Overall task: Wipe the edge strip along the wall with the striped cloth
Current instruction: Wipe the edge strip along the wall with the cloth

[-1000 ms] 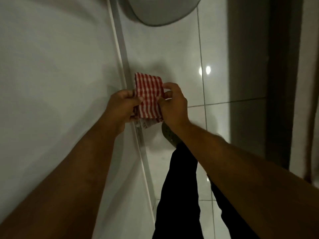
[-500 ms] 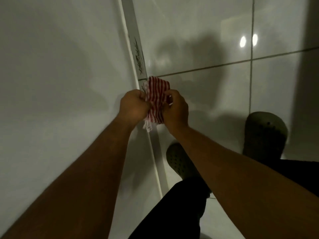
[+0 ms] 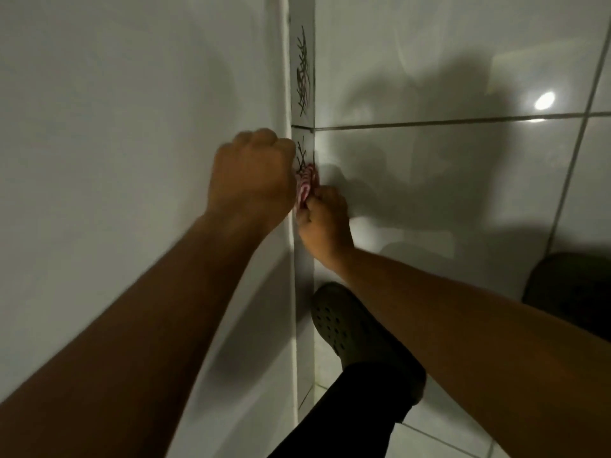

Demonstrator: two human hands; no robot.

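The red-and-white striped cloth (image 3: 305, 185) is bunched small and pressed against the narrow edge strip (image 3: 302, 77) that runs between the white wall and the tiled floor. Dark scribble marks show on the strip just above the cloth and further up. My left hand (image 3: 253, 175) is fisted over the cloth's left side and hides most of it. My right hand (image 3: 325, 223) pinches the cloth's lower end, fingers closed, low against the strip.
The plain white wall (image 3: 132, 160) fills the left. Glossy white floor tiles (image 3: 446, 193) with dark grout lines fill the right. My dark green clog (image 3: 357, 335) and black trouser leg stand right beside the strip below my hands; a second dark shoe (image 3: 572, 285) sits at the right edge.
The view has closed in on the strip. The cloth went from a flat folded piece held up in both hands to a small bunch pressed on the marked strip, my left fist now covering it.
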